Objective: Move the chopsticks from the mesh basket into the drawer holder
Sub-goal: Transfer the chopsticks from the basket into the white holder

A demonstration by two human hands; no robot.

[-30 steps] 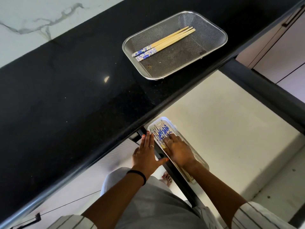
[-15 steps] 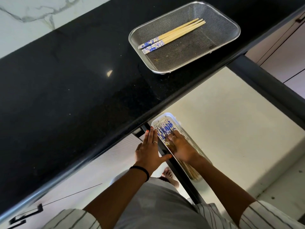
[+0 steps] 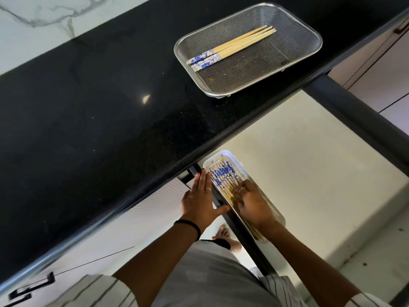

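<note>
Right hand [image 3: 252,202] slid back, flat, open over chopsticks in drawer holder [image 3: 234,160]; left hand [image 3: 199,202] open, empty, on drawer edge. Four chopsticks [image 3: 232,47] remain in mesh basket [image 3: 298,25].

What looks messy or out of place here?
Little does. The mesh basket has small dark specks on its floor beside the remaining chopsticks, and it sits close to the black counter edge.
</note>
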